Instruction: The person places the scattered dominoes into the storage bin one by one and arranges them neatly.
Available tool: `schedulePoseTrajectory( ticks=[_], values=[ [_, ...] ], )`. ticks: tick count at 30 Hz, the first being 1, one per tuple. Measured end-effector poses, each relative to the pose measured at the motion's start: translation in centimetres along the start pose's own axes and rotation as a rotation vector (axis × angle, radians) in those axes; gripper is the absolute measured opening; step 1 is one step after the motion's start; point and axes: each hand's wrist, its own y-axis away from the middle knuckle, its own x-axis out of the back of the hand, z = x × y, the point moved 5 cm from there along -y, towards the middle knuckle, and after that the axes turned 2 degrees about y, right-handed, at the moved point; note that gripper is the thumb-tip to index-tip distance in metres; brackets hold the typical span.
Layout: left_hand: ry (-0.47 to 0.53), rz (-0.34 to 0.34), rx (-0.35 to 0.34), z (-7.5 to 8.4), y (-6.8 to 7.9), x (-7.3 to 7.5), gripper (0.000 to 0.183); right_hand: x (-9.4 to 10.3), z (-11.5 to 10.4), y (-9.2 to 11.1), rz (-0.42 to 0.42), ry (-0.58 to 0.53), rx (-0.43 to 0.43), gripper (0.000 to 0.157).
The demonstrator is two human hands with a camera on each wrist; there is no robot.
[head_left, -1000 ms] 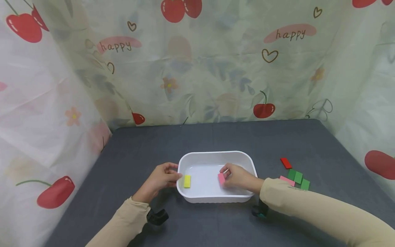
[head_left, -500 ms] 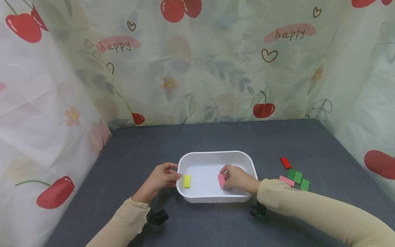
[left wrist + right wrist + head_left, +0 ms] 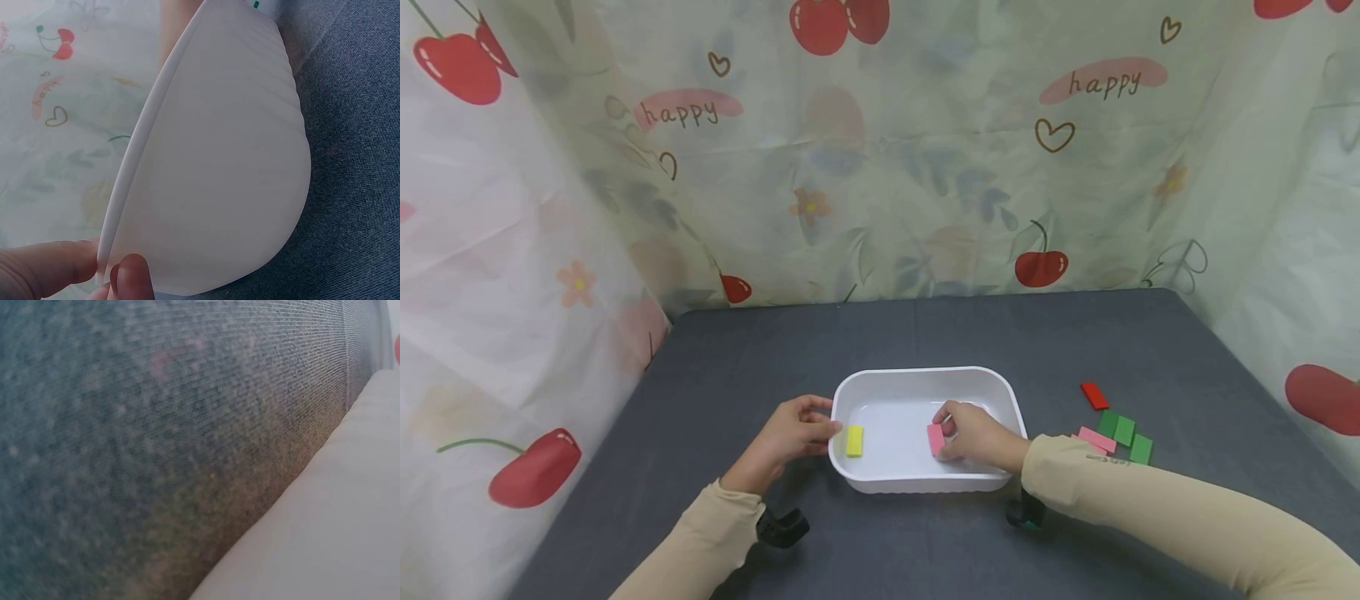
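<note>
A white plastic tub [image 3: 925, 478] stands on the dark tabletop in the head view. My left hand [image 3: 796, 432] pinches its left rim; thumb and fingers lie on either side of the rim in the left wrist view, where the tub's wall [image 3: 212, 150] fills the middle. Inside the tub, my right hand [image 3: 976, 433] holds a pink domino-like block [image 3: 935, 440] between thumb and fingers, close over the floor. A yellow block [image 3: 854, 441] stands near the tub's left end. The right wrist view shows the tub's outer wall [image 3: 337, 519] and dark cloth, with the hand hidden.
Right of the tub lie several green blocks [image 3: 1124, 431], pink blocks [image 3: 1097, 439] partly behind my right sleeve, and a red block [image 3: 1094, 396]. The dark cloth-covered table [image 3: 760, 350] is bounded by a printed curtain [image 3: 917, 167] at the back and sides.
My right hand has shifted slightly left with the pink block, and its sleeve uncovers a little more of the pink blocks outside. My left hand stays at the rim.
</note>
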Motion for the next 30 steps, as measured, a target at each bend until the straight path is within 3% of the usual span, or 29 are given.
schedulePoseTrajectory(
  ticks=[14, 30],
  values=[
    [-0.007, 0.003, 0.004, 0.0, 0.0, -0.1, 0.04, 0.2, -0.1, 0.2, -0.009, 0.0, -0.004, 0.042],
    [-0.01, -0.002, 0.013, 0.2, 0.2, 0.0, 0.04, 1.0, 0.4, 0.2, -0.155, -0.108, -0.117, 0.042]
  ],
)
